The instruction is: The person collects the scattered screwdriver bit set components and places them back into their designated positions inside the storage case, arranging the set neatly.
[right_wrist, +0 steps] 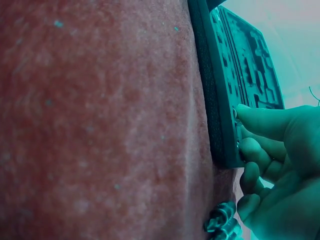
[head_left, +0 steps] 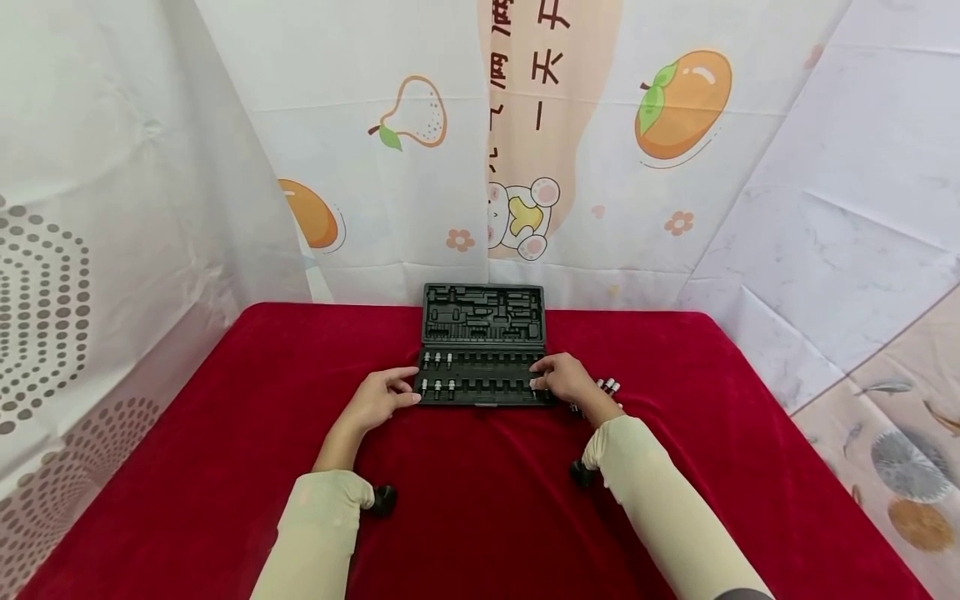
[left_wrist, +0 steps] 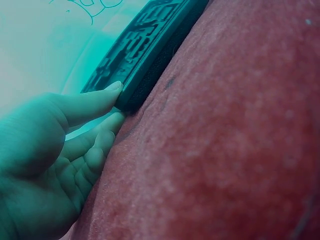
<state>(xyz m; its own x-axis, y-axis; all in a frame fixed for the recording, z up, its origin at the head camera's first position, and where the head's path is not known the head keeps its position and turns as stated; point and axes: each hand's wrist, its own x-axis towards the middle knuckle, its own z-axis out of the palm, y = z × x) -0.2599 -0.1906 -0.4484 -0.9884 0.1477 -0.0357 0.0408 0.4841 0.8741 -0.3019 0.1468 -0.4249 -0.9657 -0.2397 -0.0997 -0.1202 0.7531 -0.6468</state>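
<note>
A black tool case (head_left: pixel 480 367) lies spread open on the red cloth, its moulded lid (head_left: pixel 483 340) raised at the back. Several silver bit sockets (head_left: pixel 438 385) sit in two rows of slots at its left end. My left hand (head_left: pixel 375 398) rests on the case's left edge, thumb near the front corner, fingers extended and loosely spread. Over the right end of the front row, my right hand (head_left: pixel 567 379) pinches a small silver bit socket (right_wrist: pixel 235 113) between thumb and fingers, mostly hidden by the fingertips. More loose bit sockets (head_left: pixel 611 387) lie right of the case, partly behind my right wrist.
Red cloth (head_left: pixel 465 508) covers the table, with slight folds in front of the case. Behind the table hangs a white printed curtain (head_left: pixel 337 108), close to the raised lid. Black wrist devices (head_left: pixel 384 500) sit under both cuffs.
</note>
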